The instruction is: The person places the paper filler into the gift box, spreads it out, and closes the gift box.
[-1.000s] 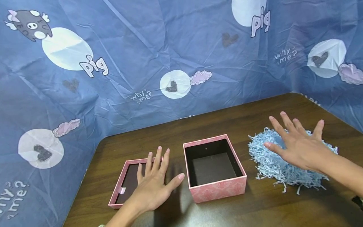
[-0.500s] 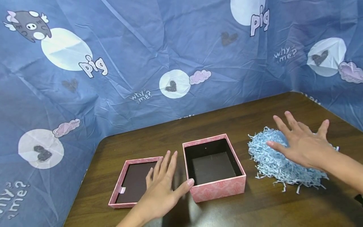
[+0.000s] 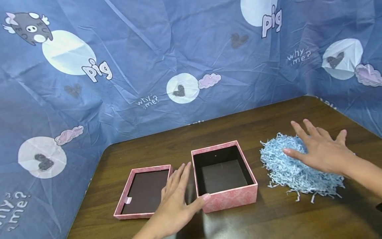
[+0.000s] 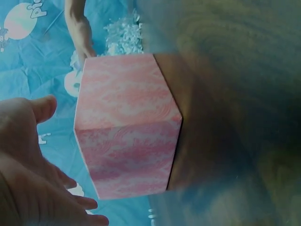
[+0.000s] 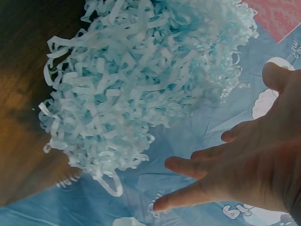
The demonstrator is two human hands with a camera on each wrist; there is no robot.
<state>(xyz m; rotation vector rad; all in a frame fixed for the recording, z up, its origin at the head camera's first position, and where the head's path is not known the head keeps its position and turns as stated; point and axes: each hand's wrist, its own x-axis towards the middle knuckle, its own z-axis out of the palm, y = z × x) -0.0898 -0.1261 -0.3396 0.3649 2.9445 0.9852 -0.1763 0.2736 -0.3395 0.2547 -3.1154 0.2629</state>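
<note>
Box (image 3: 231, 198), uncovered, between lid (image 3: 146, 192) and blue shredded paper (image 3: 286, 166) | left hand (image 3: 176, 206), grasping nothing, shifts from over lid toward box, which we judge its present focus | right hand (image 3: 323, 150), equally empty, hovers above paper

My left grip (image 3: 174, 210): fingers extended, thumb apart. My right grip (image 3: 325, 153): fingers spread, palm apparently downward.
</note>
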